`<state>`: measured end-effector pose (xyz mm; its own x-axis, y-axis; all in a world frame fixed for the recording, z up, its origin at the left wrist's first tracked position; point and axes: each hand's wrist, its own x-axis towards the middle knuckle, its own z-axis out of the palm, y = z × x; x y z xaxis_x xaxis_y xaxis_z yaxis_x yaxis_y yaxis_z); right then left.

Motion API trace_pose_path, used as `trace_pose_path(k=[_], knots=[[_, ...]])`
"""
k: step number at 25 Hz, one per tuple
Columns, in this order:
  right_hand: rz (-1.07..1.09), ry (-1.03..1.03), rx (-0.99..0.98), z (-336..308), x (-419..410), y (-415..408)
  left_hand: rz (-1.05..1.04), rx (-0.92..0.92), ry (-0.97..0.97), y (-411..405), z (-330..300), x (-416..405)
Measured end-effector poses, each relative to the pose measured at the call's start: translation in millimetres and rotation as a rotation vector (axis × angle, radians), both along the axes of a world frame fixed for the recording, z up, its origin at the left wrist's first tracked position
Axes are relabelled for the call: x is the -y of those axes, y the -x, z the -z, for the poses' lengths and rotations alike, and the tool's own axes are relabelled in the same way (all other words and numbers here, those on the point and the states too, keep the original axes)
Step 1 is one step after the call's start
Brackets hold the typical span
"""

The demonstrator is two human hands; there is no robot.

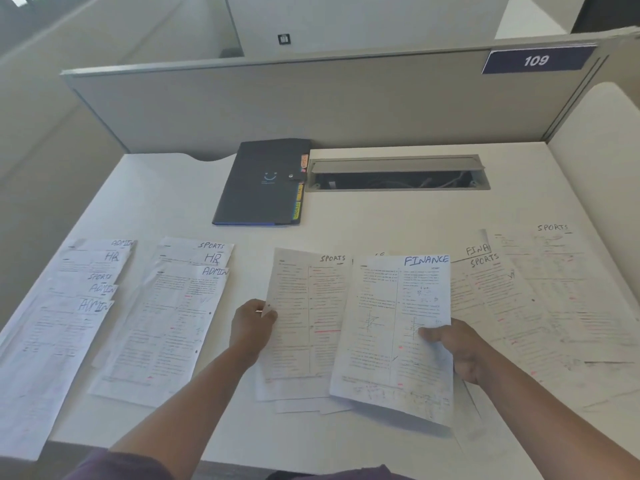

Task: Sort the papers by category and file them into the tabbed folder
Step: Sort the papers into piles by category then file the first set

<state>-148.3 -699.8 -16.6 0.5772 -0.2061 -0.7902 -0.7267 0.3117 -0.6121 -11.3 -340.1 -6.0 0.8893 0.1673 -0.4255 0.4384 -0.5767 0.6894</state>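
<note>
Flat rectangular FINANCE sheet [398, 327], pinched.

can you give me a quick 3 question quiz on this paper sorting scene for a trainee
1. True or false: the black folder is closed.
2. What word heads the sheet in the right hand?
3. The left hand pinches a sheet headed: A) HR B) SPORTS C) ADMIN

Key: 1 true; 2 FINANCE; 3 B
</note>
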Motion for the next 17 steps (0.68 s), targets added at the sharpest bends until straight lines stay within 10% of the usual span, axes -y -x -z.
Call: trace_pose_path(k=[17], knots=[[0.063,-0.122,0.122,-7,-73,-49,-0.092,-0.027,-0.547,-45,-32,-213]])
